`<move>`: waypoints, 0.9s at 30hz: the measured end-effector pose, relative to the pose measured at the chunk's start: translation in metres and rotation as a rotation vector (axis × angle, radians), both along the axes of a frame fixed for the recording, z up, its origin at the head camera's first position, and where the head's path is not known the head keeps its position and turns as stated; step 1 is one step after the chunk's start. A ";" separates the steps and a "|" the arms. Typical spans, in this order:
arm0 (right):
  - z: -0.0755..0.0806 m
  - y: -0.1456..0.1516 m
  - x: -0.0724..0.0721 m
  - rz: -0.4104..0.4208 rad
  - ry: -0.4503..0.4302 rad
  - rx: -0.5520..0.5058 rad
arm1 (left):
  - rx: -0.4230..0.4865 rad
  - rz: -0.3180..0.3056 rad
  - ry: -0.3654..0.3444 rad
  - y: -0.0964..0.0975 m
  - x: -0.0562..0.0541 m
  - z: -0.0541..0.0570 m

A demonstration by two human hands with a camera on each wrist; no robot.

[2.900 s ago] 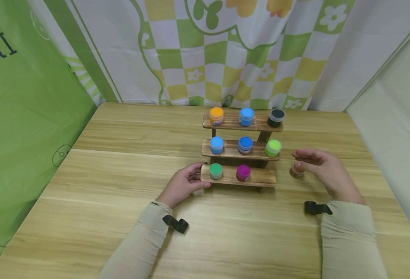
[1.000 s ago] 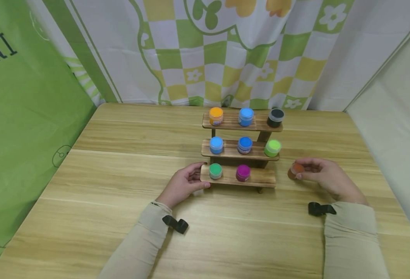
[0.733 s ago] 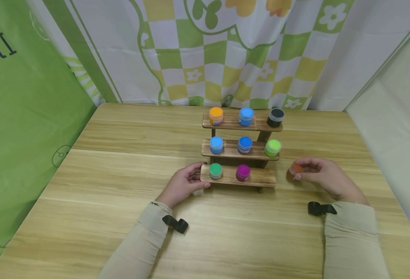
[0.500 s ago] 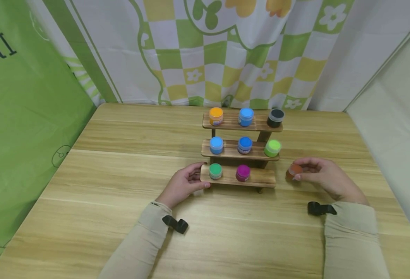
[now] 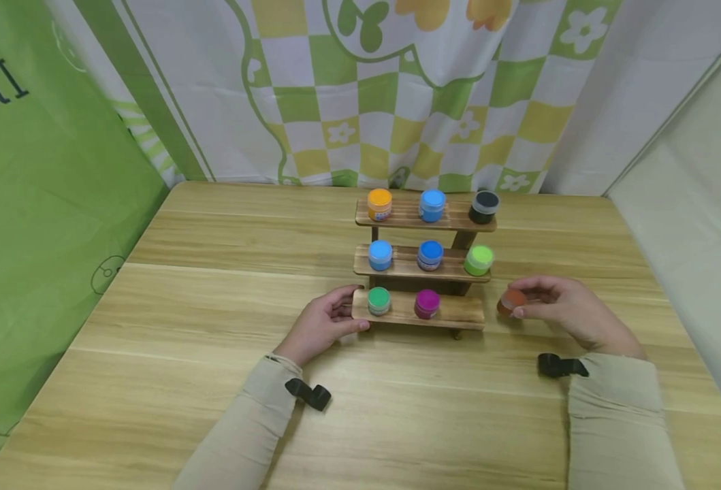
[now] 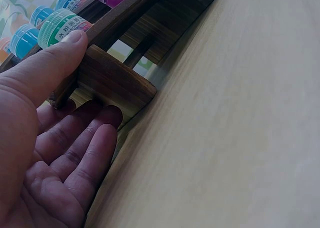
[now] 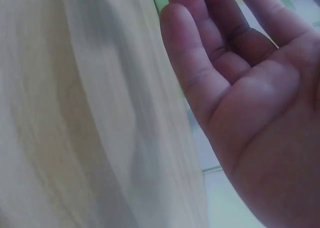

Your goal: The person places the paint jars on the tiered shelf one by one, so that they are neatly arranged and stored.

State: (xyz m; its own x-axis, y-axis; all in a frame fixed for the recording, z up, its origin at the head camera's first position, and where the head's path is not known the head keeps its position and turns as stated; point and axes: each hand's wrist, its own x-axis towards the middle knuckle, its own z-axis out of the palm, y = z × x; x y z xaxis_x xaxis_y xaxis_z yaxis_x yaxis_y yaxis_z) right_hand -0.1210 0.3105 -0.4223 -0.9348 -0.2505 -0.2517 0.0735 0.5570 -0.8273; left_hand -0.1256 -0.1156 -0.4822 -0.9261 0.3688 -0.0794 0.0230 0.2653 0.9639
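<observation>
A three-tier wooden display stand (image 5: 458, 311) holds small paint jars with coloured lids. My left hand (image 5: 323, 323) grips the left end of its lowest shelf. In the left wrist view the thumb (image 6: 65, 53) lies on the shelf edge beside the green paint jar (image 6: 65, 27), and the fingers reach round the end support. Right of the stand, my right hand (image 5: 571, 313) pinches a reddish-brown paint jar (image 5: 510, 302) between thumb and fingers, apart from the shelf. The right wrist view shows the hand's palm and curved fingers (image 7: 187, 48); the jar is out of sight there.
On the lowest shelf stand the green jar and a magenta jar (image 5: 427, 304), with bare shelf to their right. The middle tier carries two blue jars and a lime jar (image 5: 479, 260); the top has orange, blue and black (image 5: 484, 207) ones. A curtain (image 5: 311, 102) hangs behind the table (image 5: 213, 306).
My right hand first hovered over the brown jar, then took hold of it and lately shifted it slightly left toward the stand. The left hand stays on the shelf end.
</observation>
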 end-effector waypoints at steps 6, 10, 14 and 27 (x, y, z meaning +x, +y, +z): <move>0.002 -0.003 -0.001 0.042 0.013 0.020 | -0.003 0.003 0.001 0.000 0.000 0.000; 0.002 -0.005 -0.001 0.052 0.016 0.015 | -0.004 0.005 0.000 0.000 0.000 0.001; 0.004 -0.006 -0.001 0.063 0.028 0.021 | -0.007 0.008 -0.002 0.000 0.001 0.002; 0.020 -0.022 0.003 0.108 0.076 0.035 | -0.003 0.005 -0.001 0.000 0.001 0.002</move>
State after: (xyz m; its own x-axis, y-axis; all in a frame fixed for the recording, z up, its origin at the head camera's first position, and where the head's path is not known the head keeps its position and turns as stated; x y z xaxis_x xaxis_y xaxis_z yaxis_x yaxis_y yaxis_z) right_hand -0.1184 0.2880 -0.4026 -0.9194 -0.3433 -0.1919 -0.0505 0.5869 -0.8081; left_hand -0.1245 -0.1160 -0.4803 -0.9280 0.3635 -0.0816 0.0204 0.2682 0.9631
